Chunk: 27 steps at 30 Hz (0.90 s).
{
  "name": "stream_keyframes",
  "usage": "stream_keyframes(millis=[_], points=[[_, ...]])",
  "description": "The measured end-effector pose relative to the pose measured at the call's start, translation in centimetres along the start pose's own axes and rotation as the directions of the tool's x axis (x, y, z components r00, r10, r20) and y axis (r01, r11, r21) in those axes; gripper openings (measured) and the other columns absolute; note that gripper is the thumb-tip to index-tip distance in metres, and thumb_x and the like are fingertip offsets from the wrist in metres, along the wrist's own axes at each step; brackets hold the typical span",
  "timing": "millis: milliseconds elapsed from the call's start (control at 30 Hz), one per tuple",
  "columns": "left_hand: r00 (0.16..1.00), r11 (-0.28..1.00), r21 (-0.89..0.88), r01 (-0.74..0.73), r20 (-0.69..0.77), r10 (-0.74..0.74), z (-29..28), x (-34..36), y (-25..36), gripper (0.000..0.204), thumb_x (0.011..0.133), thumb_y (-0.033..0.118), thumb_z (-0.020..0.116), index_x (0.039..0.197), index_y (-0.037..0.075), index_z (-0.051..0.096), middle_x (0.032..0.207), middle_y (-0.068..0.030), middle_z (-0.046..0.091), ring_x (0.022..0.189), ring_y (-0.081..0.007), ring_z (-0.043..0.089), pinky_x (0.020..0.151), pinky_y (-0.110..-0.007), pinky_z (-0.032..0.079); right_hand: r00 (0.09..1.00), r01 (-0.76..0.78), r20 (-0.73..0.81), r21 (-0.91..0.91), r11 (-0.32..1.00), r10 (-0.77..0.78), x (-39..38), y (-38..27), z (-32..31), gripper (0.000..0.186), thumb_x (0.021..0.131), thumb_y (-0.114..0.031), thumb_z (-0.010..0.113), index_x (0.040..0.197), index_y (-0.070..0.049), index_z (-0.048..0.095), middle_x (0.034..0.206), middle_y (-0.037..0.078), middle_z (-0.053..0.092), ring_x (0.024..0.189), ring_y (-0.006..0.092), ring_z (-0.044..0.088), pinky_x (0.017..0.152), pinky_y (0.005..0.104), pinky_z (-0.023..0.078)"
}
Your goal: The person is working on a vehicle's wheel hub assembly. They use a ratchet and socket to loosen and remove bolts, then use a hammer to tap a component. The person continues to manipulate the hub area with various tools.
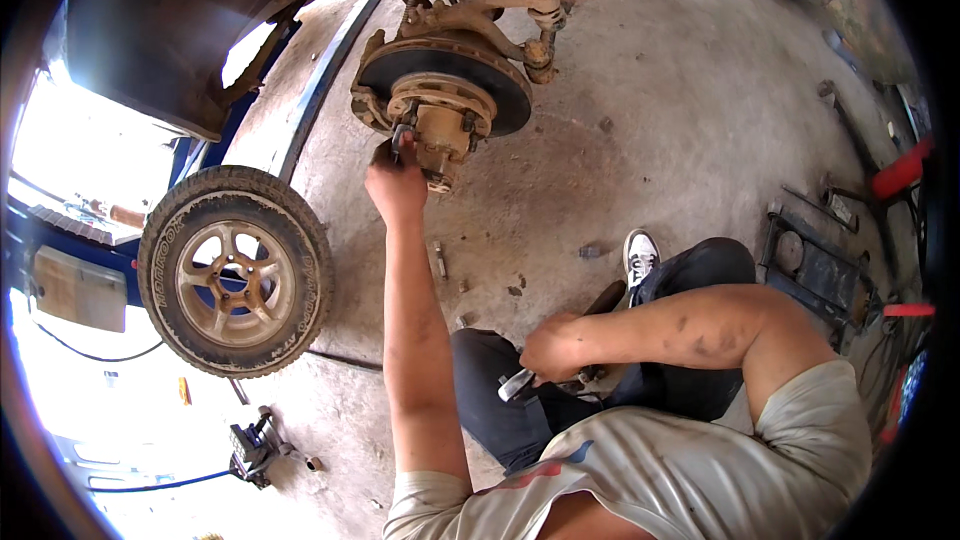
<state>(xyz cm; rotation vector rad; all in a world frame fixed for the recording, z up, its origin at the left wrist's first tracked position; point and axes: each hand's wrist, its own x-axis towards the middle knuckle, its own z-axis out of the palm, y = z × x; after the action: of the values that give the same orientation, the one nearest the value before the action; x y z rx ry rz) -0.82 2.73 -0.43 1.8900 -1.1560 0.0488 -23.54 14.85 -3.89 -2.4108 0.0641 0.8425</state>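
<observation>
My left hand (396, 180) reaches up to the rusty wheel hub (440, 130), its fingers closed around a small dark metal piece at the hub's near left side, too small to name. The hub carries a brake disc (500, 85) under a rusty suspension arm (485, 20). My right hand (550, 345) is low over my bent legs, closed on a metal ratchet wrench (515, 383); part of that tool is hidden by the hand.
A detached tyre on a rim (180, 325) stands at the left. A floor jack (805, 260) and red-handled gear (900, 170) lie right. Another tool with a hose (255, 445) lies lower left. Small metal parts (440, 260) dot the concrete floor (650, 120).
</observation>
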Motion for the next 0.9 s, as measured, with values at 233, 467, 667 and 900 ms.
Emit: stream_keyframes(millis=[233, 467, 667, 900], points=[[0.991, 0.941, 0.324, -0.101, -0.051, 0.124, 2.3, 0.9, -1.0, 0.038, 0.092, 0.036, 0.052, 0.105, 0.0, 0.057, 0.09, -0.0248, 0.065, 0.085, -0.0461, 0.06, 0.075, -0.055, 0.045, 1.0, 0.006, -0.027, -0.016, 1.0, -0.006, 0.4, 0.2, 0.1, 0.036, 0.088, -0.038, 0.061, 0.102, -0.005, 0.069, 0.098, 0.015, 0.069, 0.094, 0.0342, 0.065, 0.079, 0.0458, 0.052], [0.973, 0.986, 0.136, 0.099, 0.192, -0.124, 1.1, 1.2, 0.9, 0.048, 0.095, 0.043, 0.047, 0.113, -0.001, 0.054, 0.115, -0.0269, 0.058, 0.106, -0.0434, 0.054, 0.085, -0.048, 0.044, 0.994, 0.002, -0.111, 0.072, 0.997, 0.006, 0.4, 0.7, 0.0, 0.041, 0.088, -0.043, 0.058, 0.099, -0.004, 0.068, 0.095, 0.017, 0.068, 0.093, 0.0355, 0.065, 0.08, 0.0452, 0.05], [0.966, 0.721, -0.644, 0.255, 0.133, -0.222, -0.2, -0.7, -3.2, 0.068, 0.097, 0.059, 0.032, 0.135, 0.005, 0.047, 0.117, -0.0151, 0.058, 0.103, -0.0229, 0.054, 0.085, -0.037, 0.042, 0.939, -0.092, -0.321, 0.103, 0.99, 0.121, 0.8, 2.1, -2.3, 0.043, 0.088, -0.047, 0.057, 0.092, -0.006, 0.068, 0.083, 0.018, 0.068, 0.08, 0.0354, 0.067, 0.067, 0.0461, 0.053], [0.794, 0.406, -0.756, 0.513, 0.24, -0.558, -1.4, -9.1, -6.8, 0.074, 0.094, 0.065, 0.031, 0.125, 0.003, 0.056, 0.101, -0.0113, 0.061, 0.09, -0.019, 0.054, 0.079, -0.034, 0.043, 0.684, -0.202, -0.596, 0.399, 0.895, 0.42, 1.3, 4.1, -7.2, 0.04, 0.095, -0.038, 0.052, 0.099, 0.001, 0.059, 0.064, 0.015, 0.061, 0.053, 0.0247, 0.062, 0.047, 0.0369, 0.05]])
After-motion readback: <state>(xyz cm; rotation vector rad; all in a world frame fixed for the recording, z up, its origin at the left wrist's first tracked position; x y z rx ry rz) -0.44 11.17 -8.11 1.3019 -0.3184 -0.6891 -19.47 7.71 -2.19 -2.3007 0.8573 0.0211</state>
